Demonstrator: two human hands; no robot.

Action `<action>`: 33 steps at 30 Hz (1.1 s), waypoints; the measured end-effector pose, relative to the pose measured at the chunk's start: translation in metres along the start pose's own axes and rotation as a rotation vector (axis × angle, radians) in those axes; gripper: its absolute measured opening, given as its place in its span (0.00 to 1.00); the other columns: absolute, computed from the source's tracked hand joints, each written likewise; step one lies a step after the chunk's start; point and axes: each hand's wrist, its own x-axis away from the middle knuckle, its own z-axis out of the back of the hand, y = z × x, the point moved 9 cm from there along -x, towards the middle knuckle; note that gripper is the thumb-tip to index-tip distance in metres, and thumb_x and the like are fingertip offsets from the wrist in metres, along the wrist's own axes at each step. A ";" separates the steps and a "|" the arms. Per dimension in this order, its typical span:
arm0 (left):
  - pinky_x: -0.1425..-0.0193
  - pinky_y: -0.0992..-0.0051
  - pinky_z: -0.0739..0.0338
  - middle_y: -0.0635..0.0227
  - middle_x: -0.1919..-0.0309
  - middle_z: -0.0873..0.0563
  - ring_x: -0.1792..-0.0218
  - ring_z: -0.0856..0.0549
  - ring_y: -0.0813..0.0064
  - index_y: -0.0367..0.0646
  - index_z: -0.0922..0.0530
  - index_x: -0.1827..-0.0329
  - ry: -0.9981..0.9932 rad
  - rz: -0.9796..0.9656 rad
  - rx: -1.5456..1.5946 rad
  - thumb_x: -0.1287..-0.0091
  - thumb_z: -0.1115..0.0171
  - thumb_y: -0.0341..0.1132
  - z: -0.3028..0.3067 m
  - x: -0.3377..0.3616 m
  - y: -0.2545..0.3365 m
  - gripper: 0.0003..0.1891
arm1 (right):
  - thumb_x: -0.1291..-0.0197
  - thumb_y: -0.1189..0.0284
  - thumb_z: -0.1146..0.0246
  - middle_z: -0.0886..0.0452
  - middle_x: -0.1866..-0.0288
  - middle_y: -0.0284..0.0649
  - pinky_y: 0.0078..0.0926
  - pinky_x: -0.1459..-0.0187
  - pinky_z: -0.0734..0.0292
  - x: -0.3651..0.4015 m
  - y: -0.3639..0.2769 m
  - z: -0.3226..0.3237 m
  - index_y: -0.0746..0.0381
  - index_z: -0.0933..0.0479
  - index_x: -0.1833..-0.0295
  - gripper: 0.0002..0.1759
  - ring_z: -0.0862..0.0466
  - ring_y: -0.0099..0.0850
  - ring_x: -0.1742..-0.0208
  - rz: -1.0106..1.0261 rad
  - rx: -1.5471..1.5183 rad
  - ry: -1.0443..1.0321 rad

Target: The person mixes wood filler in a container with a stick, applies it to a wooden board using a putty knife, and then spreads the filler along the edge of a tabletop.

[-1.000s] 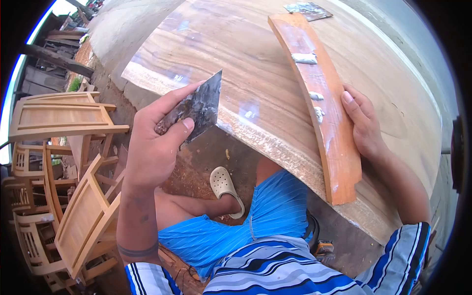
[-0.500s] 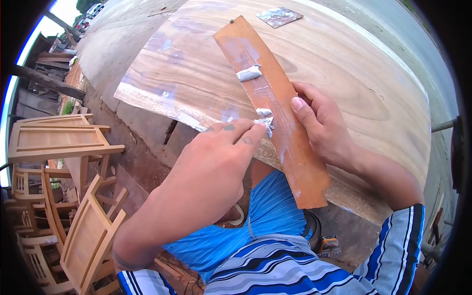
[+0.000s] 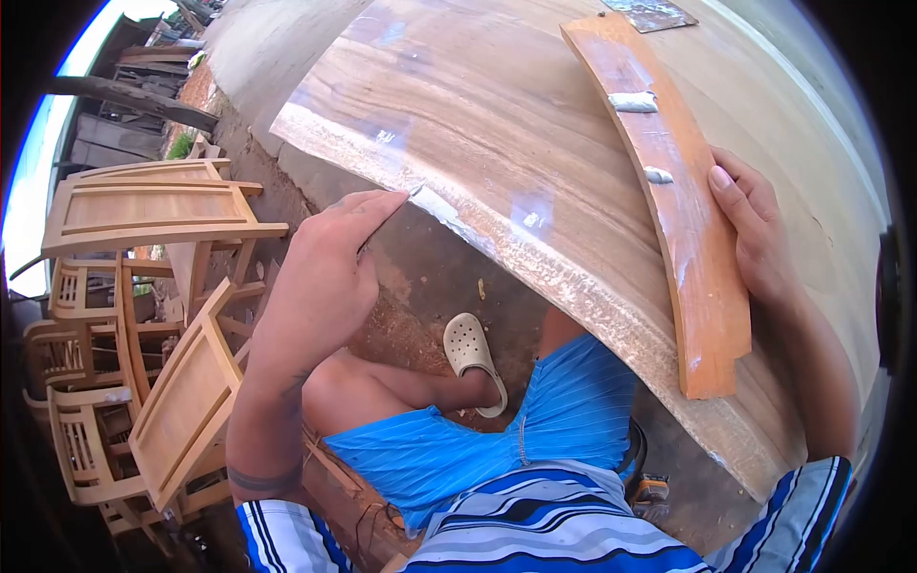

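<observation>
My left hand [image 3: 334,253] is at the near left edge of a large wooden slab [image 3: 478,124], its fingers pinched together. Whatever they hold is mostly hidden; only a small dark bit shows below the fingers. White putty [image 3: 449,212] is smeared along the slab's edge just right of my fingertips. My right hand [image 3: 755,224] grips a long orange-brown wooden strip [image 3: 683,215] by its right side, thumb on top. Two lumps of white putty [image 3: 633,101] sit on the strip, with pale smears around them.
A paint-marked square plate [image 3: 654,13] lies at the slab's far side. Wooden chair frames [image 3: 158,205] are piled at the left. Below are my legs, a beige clog [image 3: 465,344] and a yellow-black tool [image 3: 652,489]. A wooden beam [image 3: 134,100] stands out at upper left.
My left hand has left the strip and moved left to the slab's edge. The strip, still in my right hand, appears further right. The view has shifted.
</observation>
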 end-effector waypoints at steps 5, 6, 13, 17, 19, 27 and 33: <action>0.37 0.63 0.28 0.48 0.46 0.18 0.44 0.19 0.49 0.34 0.23 0.42 0.023 0.014 -0.124 0.47 0.52 0.13 -0.008 -0.004 -0.004 0.27 | 0.25 0.62 0.50 0.20 0.48 0.41 0.21 0.47 0.27 0.000 0.000 0.001 0.71 0.33 0.33 0.26 0.21 0.21 0.52 0.017 -0.005 -0.030; 0.37 0.63 0.28 0.48 0.46 0.18 0.44 0.19 0.49 0.35 0.23 0.41 0.020 0.021 -0.141 0.47 0.52 0.13 -0.011 -0.004 -0.005 0.28 | 0.25 0.63 0.50 0.20 0.47 0.42 0.21 0.47 0.27 0.002 -0.001 -0.001 0.71 0.34 0.33 0.26 0.21 0.21 0.51 0.005 -0.011 -0.071; 0.38 0.61 0.27 0.49 0.43 0.20 0.45 0.19 0.48 0.36 0.24 0.40 0.050 -0.010 -0.342 0.47 0.50 0.13 -0.030 -0.002 -0.004 0.29 | 0.25 0.64 0.51 0.21 0.44 0.45 0.23 0.43 0.27 0.004 0.000 0.002 0.73 0.35 0.32 0.26 0.22 0.24 0.46 0.005 0.005 -0.013; 0.37 0.61 0.27 0.50 0.43 0.20 0.45 0.19 0.48 0.37 0.24 0.39 0.022 -0.001 -0.273 0.47 0.49 0.12 -0.032 0.014 0.012 0.29 | 0.25 0.64 0.51 0.23 0.41 0.46 0.24 0.40 0.29 0.005 0.005 0.007 0.72 0.37 0.30 0.27 0.22 0.25 0.44 -0.007 -0.010 -0.003; 0.37 0.60 0.27 0.50 0.43 0.20 0.45 0.19 0.48 0.37 0.24 0.38 0.063 0.021 -0.263 0.47 0.49 0.12 -0.022 0.016 0.011 0.30 | 0.25 0.64 0.51 0.24 0.40 0.46 0.24 0.40 0.29 0.007 0.008 0.011 0.72 0.38 0.30 0.27 0.23 0.25 0.43 -0.020 0.004 0.020; 0.38 0.63 0.27 0.47 0.47 0.18 0.46 0.19 0.48 0.34 0.22 0.42 -0.015 0.047 -0.229 0.48 0.51 0.14 -0.020 -0.019 -0.017 0.28 | 0.25 0.64 0.51 0.25 0.40 0.46 0.23 0.40 0.29 0.004 0.004 0.007 0.71 0.38 0.30 0.27 0.24 0.25 0.42 0.013 0.015 -0.061; 0.39 0.63 0.26 0.47 0.50 0.17 0.48 0.18 0.48 0.33 0.21 0.45 -0.125 0.084 -0.137 0.49 0.53 0.15 -0.018 -0.028 -0.018 0.27 | 0.25 0.62 0.50 0.25 0.41 0.45 0.23 0.40 0.30 0.008 0.009 0.013 0.70 0.37 0.30 0.27 0.24 0.25 0.42 -0.007 0.067 0.026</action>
